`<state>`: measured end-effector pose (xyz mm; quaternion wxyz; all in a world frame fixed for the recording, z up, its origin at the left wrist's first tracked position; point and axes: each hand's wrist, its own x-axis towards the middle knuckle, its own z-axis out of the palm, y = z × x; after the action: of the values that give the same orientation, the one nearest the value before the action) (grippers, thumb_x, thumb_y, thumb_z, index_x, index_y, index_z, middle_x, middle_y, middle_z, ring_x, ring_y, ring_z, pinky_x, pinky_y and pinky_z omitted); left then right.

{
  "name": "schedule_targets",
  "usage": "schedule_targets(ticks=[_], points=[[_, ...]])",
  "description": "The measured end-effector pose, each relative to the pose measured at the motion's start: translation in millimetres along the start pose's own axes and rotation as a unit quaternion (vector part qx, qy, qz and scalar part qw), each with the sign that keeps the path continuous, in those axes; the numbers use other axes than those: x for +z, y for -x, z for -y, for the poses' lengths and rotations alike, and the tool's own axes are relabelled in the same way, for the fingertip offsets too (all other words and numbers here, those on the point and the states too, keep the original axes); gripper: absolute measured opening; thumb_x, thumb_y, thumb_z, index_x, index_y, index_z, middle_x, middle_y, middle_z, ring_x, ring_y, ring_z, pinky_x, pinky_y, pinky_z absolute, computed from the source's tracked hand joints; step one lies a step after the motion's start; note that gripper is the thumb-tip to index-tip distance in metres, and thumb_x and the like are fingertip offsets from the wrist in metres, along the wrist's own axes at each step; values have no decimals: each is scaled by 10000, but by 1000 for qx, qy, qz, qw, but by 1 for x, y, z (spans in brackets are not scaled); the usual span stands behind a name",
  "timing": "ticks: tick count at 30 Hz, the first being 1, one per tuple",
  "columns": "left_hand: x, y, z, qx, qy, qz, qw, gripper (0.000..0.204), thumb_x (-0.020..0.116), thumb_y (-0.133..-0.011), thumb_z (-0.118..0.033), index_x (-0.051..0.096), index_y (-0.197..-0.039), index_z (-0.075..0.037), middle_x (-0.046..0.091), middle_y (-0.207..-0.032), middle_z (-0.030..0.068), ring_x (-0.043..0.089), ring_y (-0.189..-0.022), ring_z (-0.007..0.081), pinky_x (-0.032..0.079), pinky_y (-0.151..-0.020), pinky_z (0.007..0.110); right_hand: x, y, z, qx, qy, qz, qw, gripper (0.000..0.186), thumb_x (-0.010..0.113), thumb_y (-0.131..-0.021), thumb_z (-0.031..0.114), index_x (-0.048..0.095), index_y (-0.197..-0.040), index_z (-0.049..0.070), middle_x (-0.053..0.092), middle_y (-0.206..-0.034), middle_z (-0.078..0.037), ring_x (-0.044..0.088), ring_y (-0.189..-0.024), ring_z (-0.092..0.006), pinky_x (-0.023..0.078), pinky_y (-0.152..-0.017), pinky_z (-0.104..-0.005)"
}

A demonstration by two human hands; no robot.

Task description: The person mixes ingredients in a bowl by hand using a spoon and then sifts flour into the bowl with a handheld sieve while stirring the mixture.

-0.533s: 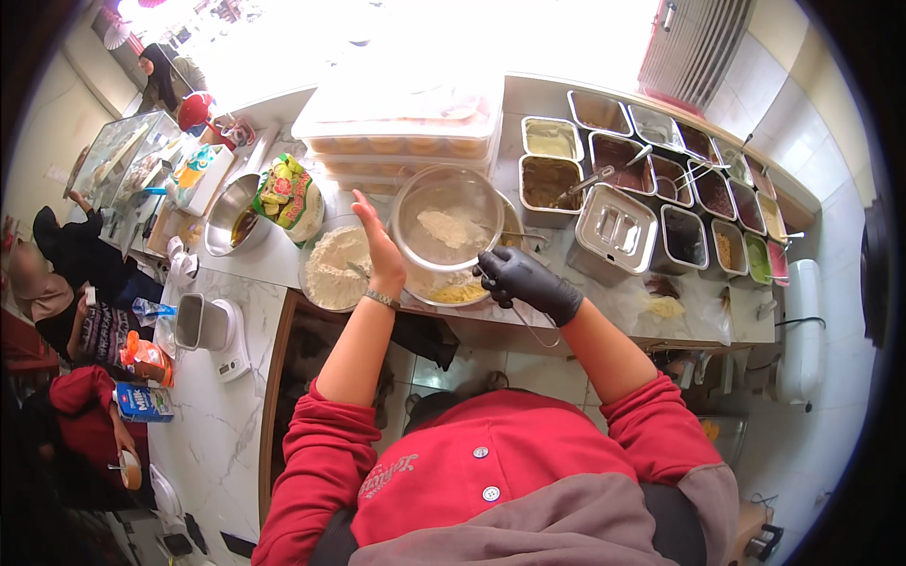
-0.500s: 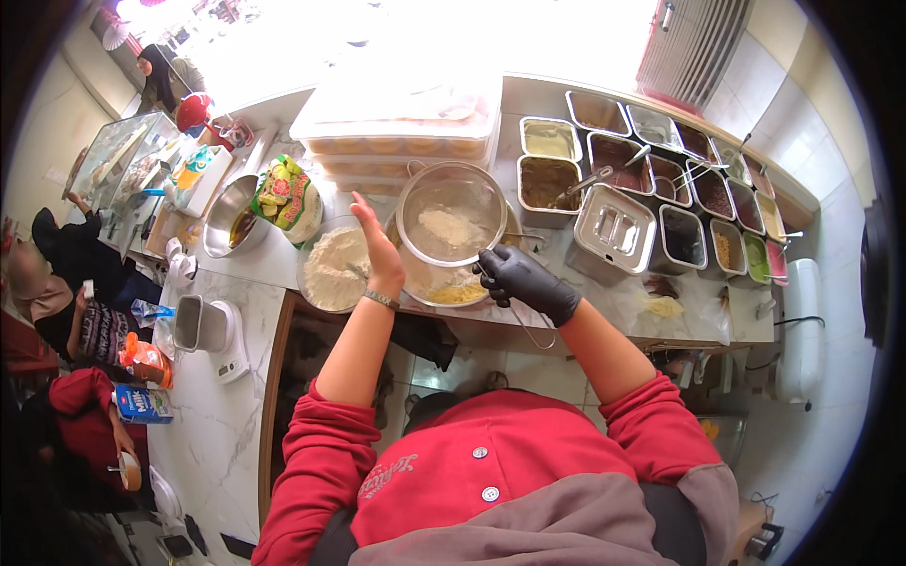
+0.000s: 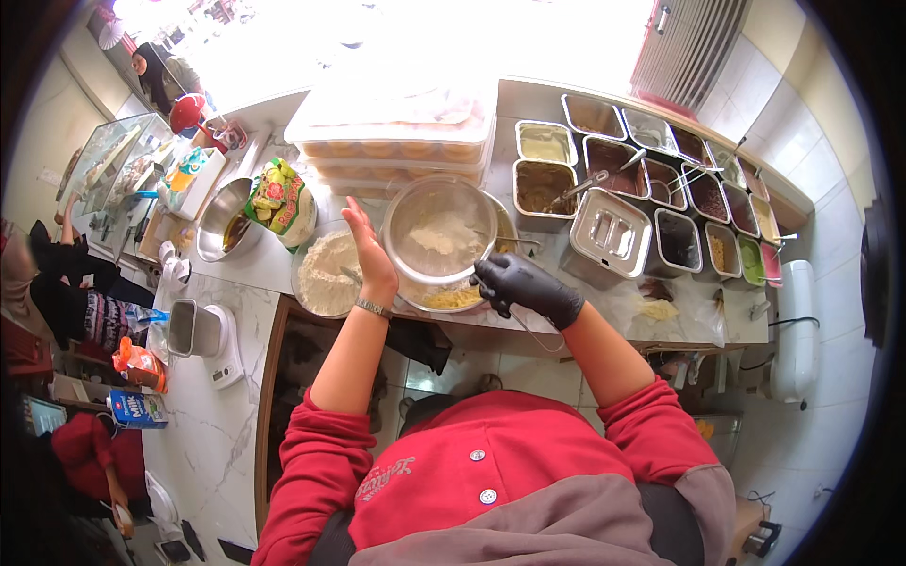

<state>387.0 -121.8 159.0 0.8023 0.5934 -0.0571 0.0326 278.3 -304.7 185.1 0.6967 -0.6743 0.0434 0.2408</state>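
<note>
My black-gloved right hand (image 3: pixel 530 288) is closed around the handle side of a round sieve (image 3: pixel 408 219). Pale flour (image 3: pixel 447 238) lies in a heap on the mesh. My bare left hand (image 3: pixel 375 255) is held upright with its fingers stretched out, its palm against or very close to the sieve's left rim. Beneath the sieve stands a metal bowl (image 3: pixel 507 226), mostly covered by it, with a yellow crumbly mass (image 3: pixel 453 298) showing at the near side. Left of my left hand is a bowl of flour (image 3: pixel 326 269) with a utensil stuck in it.
Stacked plastic boxes (image 3: pixel 392 141) stand behind the sieve. A green-and-white bag (image 3: pixel 280 203) and steel bowl (image 3: pixel 215 219) are left. Several metal food pans (image 3: pixel 545 184) fill the right. A kitchen scale (image 3: pixel 225 354) and milk carton (image 3: pixel 139 408) sit on the side counter, where people work.
The sieve has moved left and a little nearer to me, toward my left palm. The heap of flour on its mesh has shifted. My right hand keeps its hold.
</note>
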Motion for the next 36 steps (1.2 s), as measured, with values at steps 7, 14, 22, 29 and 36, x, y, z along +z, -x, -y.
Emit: schedule_targets(ticks=[7,14,22,29,36], points=[[-2,1,-3,-20,8,-7,1000,831,185,-822,-666,15,-1382,-76,-34,-1445,114,-49,-1333,214,-35,-1053,345,0,-8,-8,-38,-30,-55,997,358,358,-911,301,481,-869,-32,442,-590,-20,436,-428,-110,385,-408,-243],[-5,3,-4,-15,13,-6,1000,822,179,-830,-653,21,-1380,-62,-29,-1445,116,-55,-1333,223,-36,-1054,350,6,-2,-3,-16,-24,0,1000,343,369,-906,303,478,-861,-20,429,-595,-7,447,-446,-106,394,-421,-239],[0,8,-13,-9,11,0,1000,858,177,-830,-650,25,-1362,6,-21,-1445,114,-75,-1330,215,-55,-1054,351,8,-3,-10,-14,-43,1,999,331,361,-912,296,472,-865,-12,426,-594,-7,434,-437,-112,375,-416,-243],[2,11,-15,-18,23,-6,1000,840,178,-841,-633,25,-1360,9,-8,-1445,114,-67,-1331,208,-44,-1060,338,13,1,-7,-16,-38,-9,999,328,357,-914,285,469,-888,-21,426,-595,-11,436,-430,-109,393,-405,-249],[3,12,-16,-19,16,7,1000,821,178,-846,-623,28,-1365,-6,-1,-1446,109,-63,-1331,218,-36,-1060,340,20,5,-7,-27,-56,-15,998,312,382,-906,291,463,-876,-8,421,-580,-10,441,-430,-100,386,-410,-235]])
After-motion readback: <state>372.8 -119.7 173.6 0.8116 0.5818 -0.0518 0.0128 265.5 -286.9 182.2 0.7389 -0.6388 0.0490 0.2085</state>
